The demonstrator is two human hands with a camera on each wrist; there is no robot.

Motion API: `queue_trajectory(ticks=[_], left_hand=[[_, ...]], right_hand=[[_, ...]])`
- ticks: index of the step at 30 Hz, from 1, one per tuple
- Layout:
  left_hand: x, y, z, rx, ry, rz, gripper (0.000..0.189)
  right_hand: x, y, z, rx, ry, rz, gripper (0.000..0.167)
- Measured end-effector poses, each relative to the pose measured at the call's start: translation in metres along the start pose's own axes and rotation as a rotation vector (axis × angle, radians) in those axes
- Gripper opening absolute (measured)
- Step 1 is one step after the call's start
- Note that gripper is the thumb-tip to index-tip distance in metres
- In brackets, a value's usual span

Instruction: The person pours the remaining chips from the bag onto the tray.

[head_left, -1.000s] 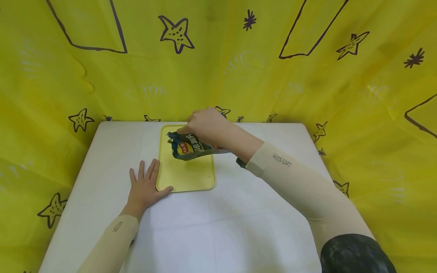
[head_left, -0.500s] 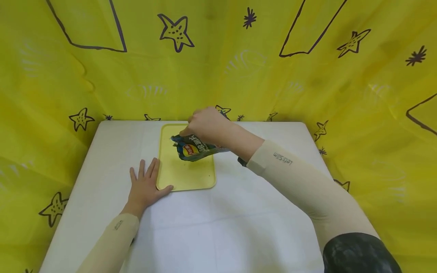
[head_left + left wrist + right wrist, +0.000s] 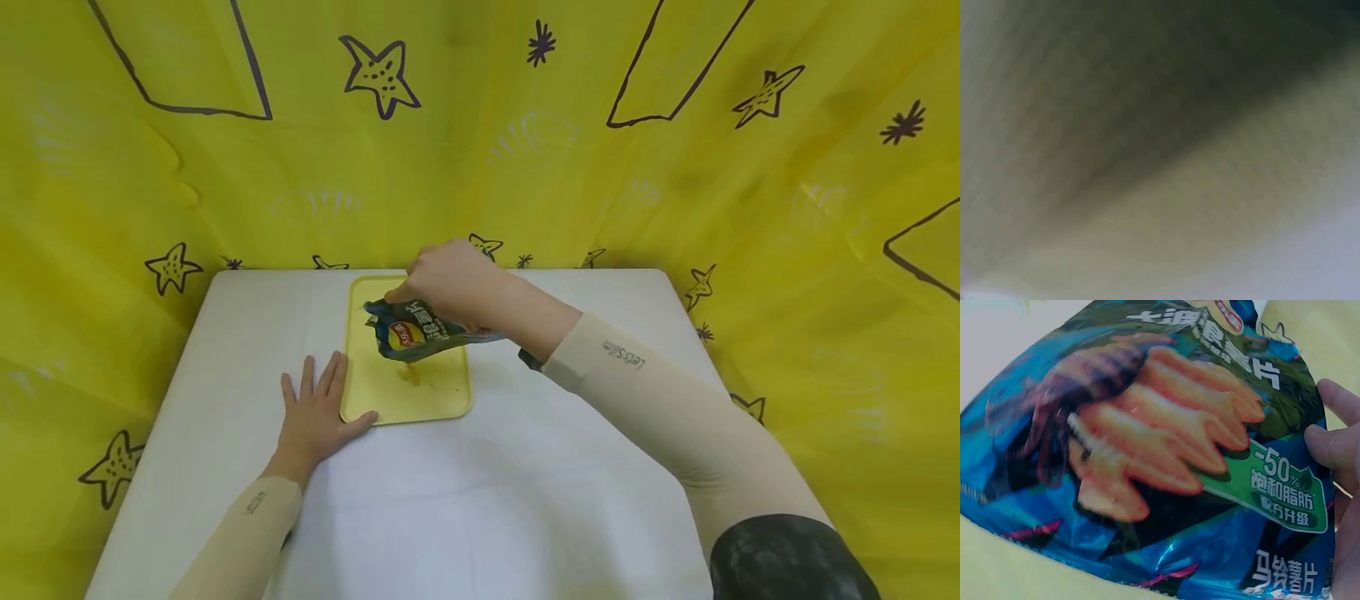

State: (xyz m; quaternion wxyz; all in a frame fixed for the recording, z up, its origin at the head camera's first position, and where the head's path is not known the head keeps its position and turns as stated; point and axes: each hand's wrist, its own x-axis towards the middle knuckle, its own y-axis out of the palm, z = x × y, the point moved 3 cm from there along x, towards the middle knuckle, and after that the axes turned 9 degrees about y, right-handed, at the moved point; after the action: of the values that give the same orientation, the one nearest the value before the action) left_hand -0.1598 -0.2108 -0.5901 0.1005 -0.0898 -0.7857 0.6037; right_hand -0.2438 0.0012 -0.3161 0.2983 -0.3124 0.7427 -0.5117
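Note:
A dark blue and black bag of potato chips [image 3: 416, 331] hangs tilted over a yellow tray [image 3: 442, 404]. My right hand [image 3: 457, 279] grips the bag from above; in the right wrist view the fingertips [image 3: 1319, 440] hold its side edge, and the chip picture on the bag [image 3: 1166, 437] faces the camera. Below the bag's torn end, a few small chip pieces [image 3: 408, 373] show on the tray. At the tray's near left corner my left hand [image 3: 317, 421] lies with fingers spread, thumb along the front edge. The left wrist view is only blurred cloth [image 3: 1210, 206].
A white-covered table [image 3: 570, 500] bears the tray near its back edge. A yellow curtain [image 3: 450, 167] with drawn stars and shapes stands behind and at both sides.
Chip pieces have appeared on the tray under the bag. The bag shifted slightly right, then back left, with my right hand. My left hand stays at the tray's corner.

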Motion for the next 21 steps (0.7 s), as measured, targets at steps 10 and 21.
queue_trajectory(ticks=[10,21], left_hand=[[-0.0005,-0.0008,-0.0015,0.001,0.007,0.006,0.113],[-0.0016,-0.0018,-0.0023,-0.008,0.001,0.007,0.112]], right_hand=[[0.0023,0.0022,-0.0005,0.022,0.004,0.043,0.053],[0.0055,0.0047,-0.0021,0.026,0.010,0.043,0.054]])
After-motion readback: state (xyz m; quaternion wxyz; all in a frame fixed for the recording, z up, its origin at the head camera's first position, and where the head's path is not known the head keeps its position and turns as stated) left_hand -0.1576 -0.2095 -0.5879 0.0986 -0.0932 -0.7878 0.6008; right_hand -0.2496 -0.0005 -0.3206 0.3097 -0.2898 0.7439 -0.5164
